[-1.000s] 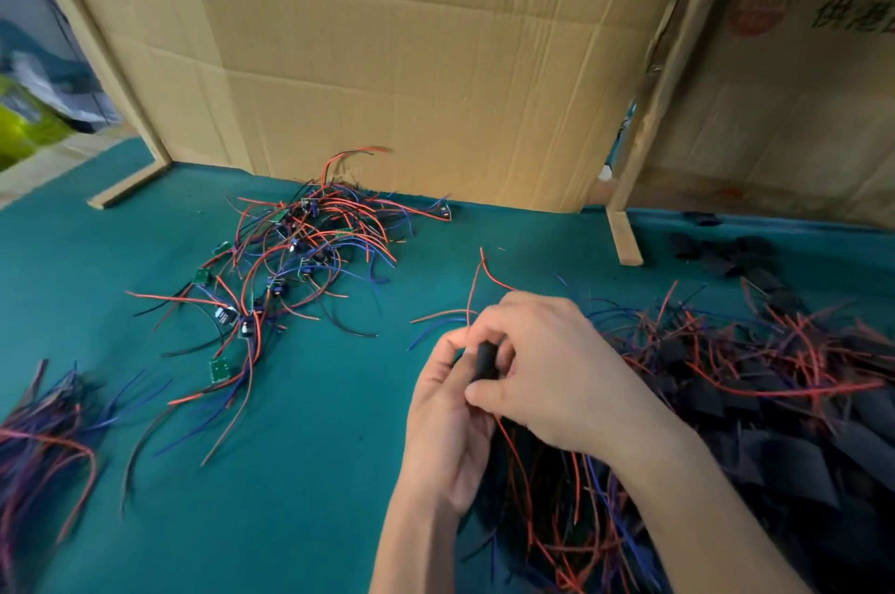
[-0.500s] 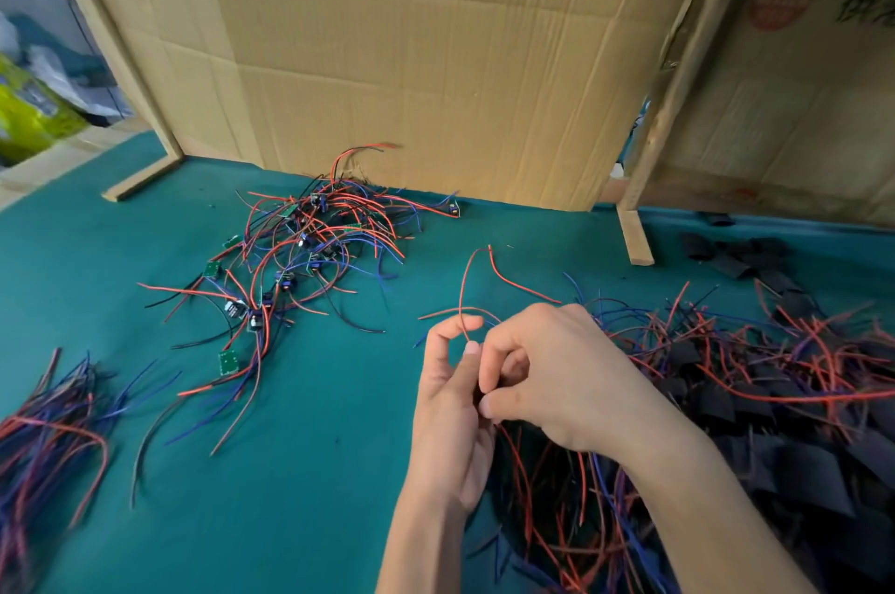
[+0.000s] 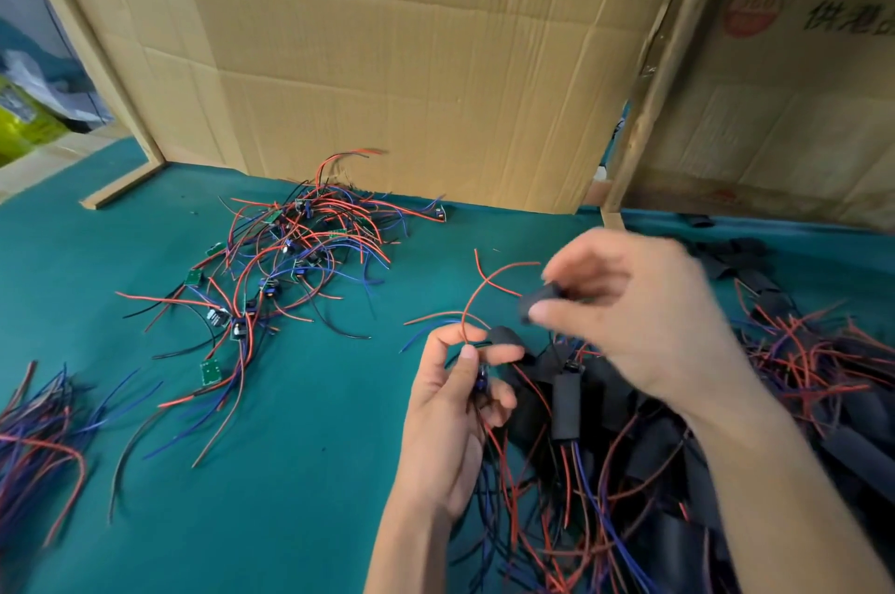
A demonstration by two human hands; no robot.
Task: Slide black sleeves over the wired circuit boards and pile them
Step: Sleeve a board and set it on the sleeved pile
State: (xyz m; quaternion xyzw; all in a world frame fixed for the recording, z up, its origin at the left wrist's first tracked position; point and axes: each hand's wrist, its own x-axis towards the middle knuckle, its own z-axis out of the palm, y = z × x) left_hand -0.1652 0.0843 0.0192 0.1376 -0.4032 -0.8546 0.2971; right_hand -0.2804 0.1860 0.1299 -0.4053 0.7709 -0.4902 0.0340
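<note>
Nearest: left hand (image 3: 453, 404), palm up, fingers curled round a wired circuit board (image 3: 481, 378); its red/blue leads arc up and trail below the wrist. Chg vs 0.5 s ago: hands were pressed together, now apart. Right hand (image 3: 629, 307) has lifted up and to the right of the left, blurred, thumb and forefinger pinching a black sleeve (image 3: 540, 300). Judgement: sleeve not yet on this board; threading over leads comes next. Under and right of right hand: pile of sleeved boards (image 3: 678, 424) on green desk (image 3: 290, 472). Beyond left hand, further left: bare-board tangle (image 3: 290, 264). Behind: cardboard wall (image 3: 411, 60).
</note>
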